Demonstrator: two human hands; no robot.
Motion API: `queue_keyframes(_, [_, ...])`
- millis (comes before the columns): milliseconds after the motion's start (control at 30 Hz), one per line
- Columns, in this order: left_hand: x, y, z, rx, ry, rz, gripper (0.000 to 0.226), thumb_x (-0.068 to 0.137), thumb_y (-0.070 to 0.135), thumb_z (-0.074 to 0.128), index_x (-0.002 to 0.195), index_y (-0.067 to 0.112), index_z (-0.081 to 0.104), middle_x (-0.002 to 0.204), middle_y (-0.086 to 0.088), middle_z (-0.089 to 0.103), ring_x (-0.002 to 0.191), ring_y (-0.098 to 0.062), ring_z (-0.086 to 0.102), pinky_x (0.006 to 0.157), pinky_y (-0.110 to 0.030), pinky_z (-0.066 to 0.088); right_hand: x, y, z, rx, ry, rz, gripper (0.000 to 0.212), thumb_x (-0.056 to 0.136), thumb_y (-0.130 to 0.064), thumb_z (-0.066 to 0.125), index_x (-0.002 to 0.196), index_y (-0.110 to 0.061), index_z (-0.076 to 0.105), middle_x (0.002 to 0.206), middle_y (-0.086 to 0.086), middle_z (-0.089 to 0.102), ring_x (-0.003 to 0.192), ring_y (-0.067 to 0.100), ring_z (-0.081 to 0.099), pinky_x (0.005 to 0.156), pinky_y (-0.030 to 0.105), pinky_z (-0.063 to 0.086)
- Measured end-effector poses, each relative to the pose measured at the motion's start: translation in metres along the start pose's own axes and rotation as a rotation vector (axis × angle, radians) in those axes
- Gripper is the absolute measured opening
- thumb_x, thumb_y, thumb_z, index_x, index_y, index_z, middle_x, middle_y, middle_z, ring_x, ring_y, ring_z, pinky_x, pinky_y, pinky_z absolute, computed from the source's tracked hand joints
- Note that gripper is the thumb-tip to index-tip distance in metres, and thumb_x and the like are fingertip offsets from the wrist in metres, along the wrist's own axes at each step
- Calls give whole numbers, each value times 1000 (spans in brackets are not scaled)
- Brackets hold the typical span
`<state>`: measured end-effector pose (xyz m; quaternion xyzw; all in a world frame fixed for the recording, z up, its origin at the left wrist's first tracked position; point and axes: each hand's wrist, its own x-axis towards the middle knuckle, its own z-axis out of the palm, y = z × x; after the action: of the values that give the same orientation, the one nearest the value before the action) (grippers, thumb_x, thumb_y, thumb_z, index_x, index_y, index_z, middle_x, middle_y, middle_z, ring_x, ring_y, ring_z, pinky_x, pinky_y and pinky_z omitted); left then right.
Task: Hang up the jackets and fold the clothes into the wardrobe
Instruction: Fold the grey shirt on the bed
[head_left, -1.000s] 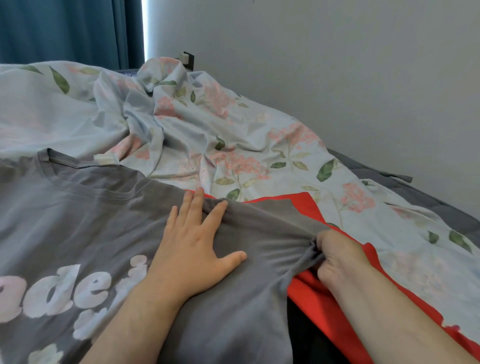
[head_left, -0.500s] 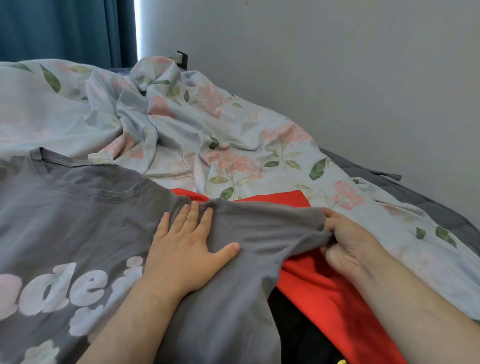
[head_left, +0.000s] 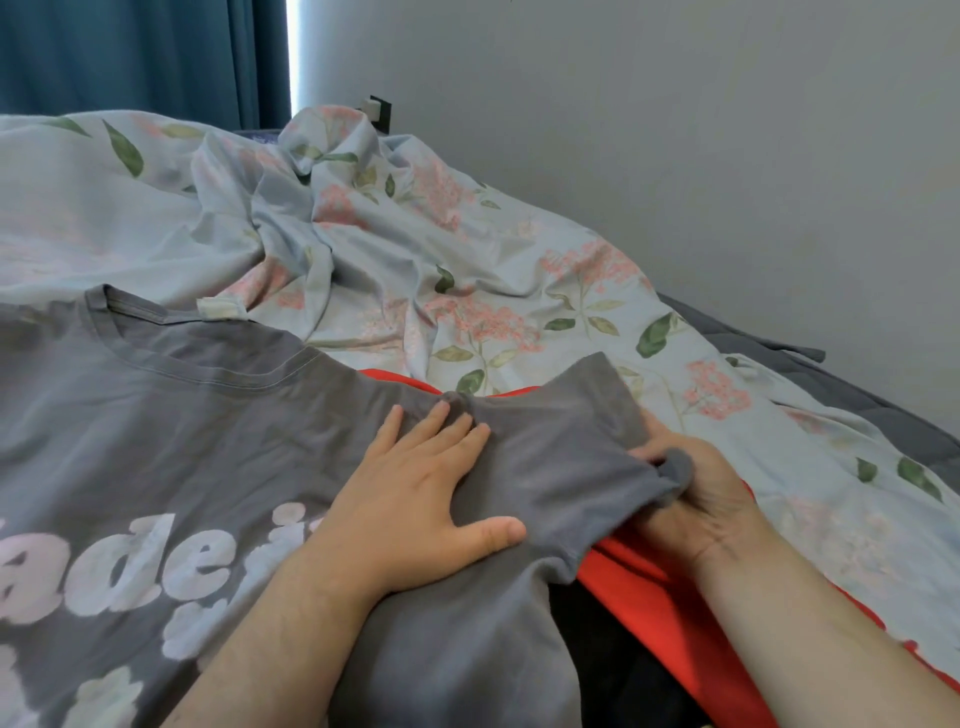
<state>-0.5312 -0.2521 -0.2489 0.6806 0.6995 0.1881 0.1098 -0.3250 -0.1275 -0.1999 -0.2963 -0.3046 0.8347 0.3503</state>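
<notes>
A grey T-shirt (head_left: 187, 431) with pale pink and white lettering lies spread face up on the bed, its collar at the upper left. My left hand (head_left: 415, 493) lies flat on the shirt's shoulder and presses it down. My right hand (head_left: 696, 493) grips the hem of the shirt's sleeve (head_left: 582, 431), with a fold of grey cloth bunched in its fingers. The sleeve is stretched out to the right between both hands. A red garment (head_left: 654, 608) lies under the sleeve and my right forearm.
A light blue floral duvet (head_left: 415, 249) lies rumpled over the bed behind the shirt. A dark garment (head_left: 613, 660) shows between the grey shirt and the red one. A grey wall runs along the bed's right side, teal curtains (head_left: 130, 52) hang at the back left.
My right hand has turned palm up and drawn the sleeve's hem out, so the sleeve now lies wider and flatter. My left hand has stayed pressed on the shoulder.
</notes>
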Motion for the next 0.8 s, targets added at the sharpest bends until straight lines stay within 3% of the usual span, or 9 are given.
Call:
queue_keyframes(67, [0, 7, -4, 36, -55, -63, 131, 51, 101, 2, 158, 26, -4, 165, 7, -11, 149, -8, -21, 123, -44, -11, 0, -17, 3, -69, -22, -54, 68, 68, 15, 38, 122, -12, 69, 115, 16, 71, 100, 30, 72, 78, 43, 61])
queue_keyframes(133, [1, 15, -4, 81, -105, -117, 136, 49, 102, 8, 157, 22, -12, 163, 3, -20, 149, -15, -25, 122, -47, -12, -1, -22, 4, -57, -69, -59, 83, 53, 9, 48, 132, -11, 59, 123, 16, 68, 108, 32, 68, 82, 44, 60])
queue_keyframes(300, [4, 13, 14, 195, -185, -116, 137, 58, 102, 29, 157, 17, -13, 164, -2, -21, 149, -20, -26, 121, -52, -13, -8, 3, -8, -19, -94, 6, 93, 41, 11, 63, 132, -8, 62, 134, 22, 61, 114, 38, 65, 78, 45, 59])
queue_keyframes(433, [-5, 15, 11, 147, -126, -81, 131, 59, 100, 26, 157, 22, -11, 163, 4, -21, 149, -17, -25, 122, -48, -12, -11, 5, 4, -14, -121, -26, 98, 40, 11, 65, 136, -8, 59, 138, 21, 58, 120, 38, 61, 88, 48, 57])
queue_keyframes(533, [19, 1, 8, -323, -40, -175, 111, 67, 91, 17, 158, 28, 9, 157, 18, -4, 151, -9, -5, 125, -37, 0, -8, 2, 36, -43, -202, -75, 107, 43, 14, 57, 146, -13, 47, 141, 14, 57, 127, 33, 56, 99, 43, 51])
queue_keyframes(600, [15, -23, 11, -879, 48, -236, 99, 82, 83, 35, 151, 12, 35, 160, -2, 25, 147, -19, 29, 117, -29, 30, -5, 4, 63, -196, -257, -97, 104, 41, 19, 50, 139, -17, 55, 135, 10, 62, 119, 29, 51, 101, 38, 41])
queue_keyframes(667, [5, -20, 10, -1343, 187, -307, 64, 100, 51, 46, 141, 2, 47, 148, -14, 50, 136, -25, 48, 100, -24, 46, -7, 17, 92, -439, -303, -100, 95, 47, 15, 42, 132, -22, 60, 134, 6, 63, 114, 29, 55, 92, 34, 42])
queue_keyframes(733, [6, -10, -6, -1643, 301, -349, 58, 100, 50, 43, 137, 8, 55, 135, -10, 62, 126, -21, 58, 105, -33, 46, -12, 36, 111, -636, -386, -38, 94, 50, 11, 40, 137, -19, 55, 142, 5, 57, 127, 22, 56, 105, 32, 42])
queue_keyframes(800, [5, -5, -15, -1895, 272, -455, 54, 102, 49, 35, 114, 8, 69, 105, -14, 75, 97, -24, 73, 81, -38, 60, -23, 52, 116, -734, -476, 61, 89, 55, 6, 43, 139, -22, 53, 148, 3, 52, 134, 16, 52, 111, 33, 40])
